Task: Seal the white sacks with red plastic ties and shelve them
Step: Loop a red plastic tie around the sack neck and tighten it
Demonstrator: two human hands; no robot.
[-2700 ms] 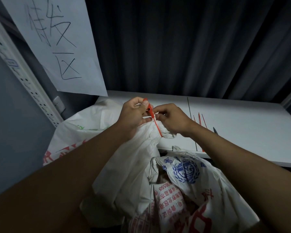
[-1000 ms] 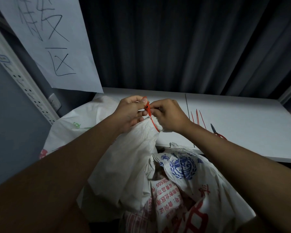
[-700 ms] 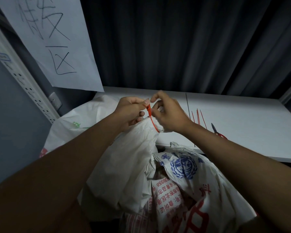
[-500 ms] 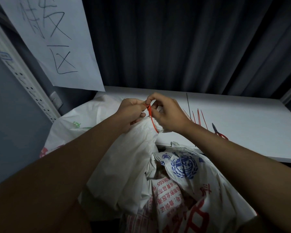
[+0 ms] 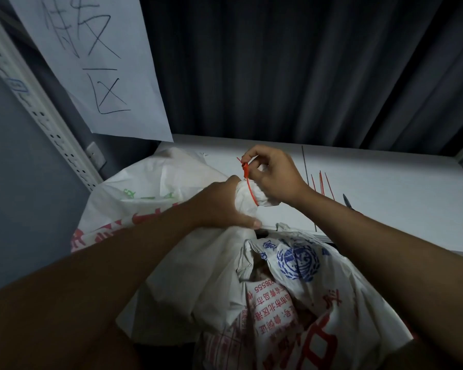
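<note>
My left hand [image 5: 219, 206] grips the bunched neck of a white sack [image 5: 187, 268] just below its gathered top. A red plastic tie [image 5: 247, 180] loops around that neck. My right hand [image 5: 273, 174] pinches the tie's upper end above the neck, fingers closed on it. A second white sack [image 5: 305, 289] with blue and red print stands open at the front right, its mouth loose. A third white sack [image 5: 155, 188] lies on the white shelf [image 5: 401, 188] to the left, behind my left arm.
Several spare red ties [image 5: 322, 182] lie on the shelf right of my hands. A scissors tip [image 5: 347, 202] shows beside my right forearm. A paper sign [image 5: 91, 62] hangs at the upper left by a perforated shelf post [image 5: 38, 113]. Dark curtain behind.
My left hand has slid down from the tie to grip the sack's neck. My right hand has risen, drawing the tie's end upward, and the loop now sits around the bunched top.
</note>
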